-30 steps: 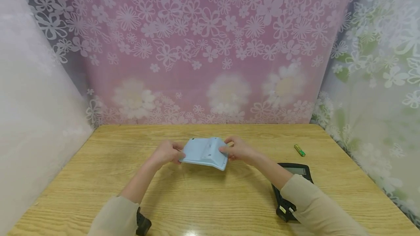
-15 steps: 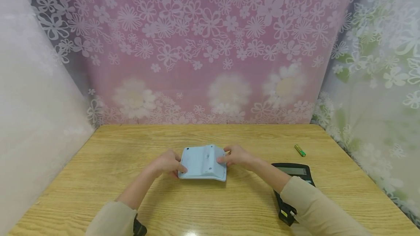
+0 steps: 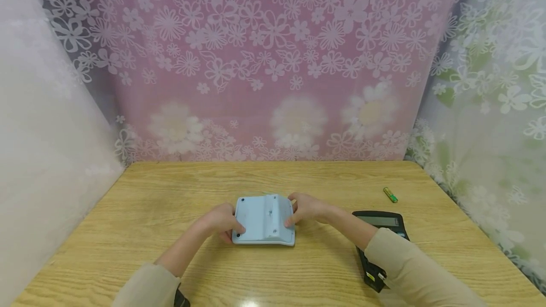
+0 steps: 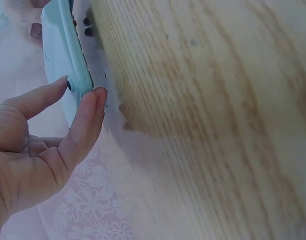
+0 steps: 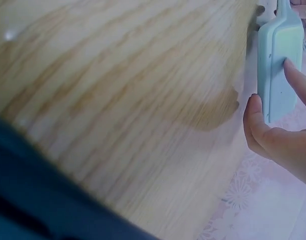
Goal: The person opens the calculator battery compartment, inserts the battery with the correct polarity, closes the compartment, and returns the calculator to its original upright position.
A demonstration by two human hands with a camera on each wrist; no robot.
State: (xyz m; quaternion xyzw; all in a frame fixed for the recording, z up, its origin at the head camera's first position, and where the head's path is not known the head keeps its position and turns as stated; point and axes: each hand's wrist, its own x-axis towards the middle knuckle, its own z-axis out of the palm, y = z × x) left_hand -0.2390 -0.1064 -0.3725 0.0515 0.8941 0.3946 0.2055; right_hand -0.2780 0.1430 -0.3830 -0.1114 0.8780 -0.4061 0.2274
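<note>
A light blue calculator (image 3: 253,219) is held back side up, its raised ridge and small dark feet showing. The key side is turned down and hidden. At its left edge my left hand (image 3: 222,219) pinches it, thumb on the back and fingers beneath. My right hand (image 3: 308,208) pinches the opposite edge, by the raised end. In the left wrist view, the thumb and fingers of the left hand (image 4: 48,145) meet at a corner of the case. The right wrist view has the right hand (image 5: 285,137) gripping the thicker end, which looks slightly above the table.
A black calculator (image 3: 384,221) lies to the right, partly covered by the right forearm and sleeve. Beyond it on the wooden table (image 3: 170,179) is a green battery (image 3: 390,195). Flowered curtains (image 3: 264,84) hang along the back and sides.
Both hands have brought the light blue calculator nearer to me and lower. Its back has tipped to face up more squarely. The black calculator and battery stay put.
</note>
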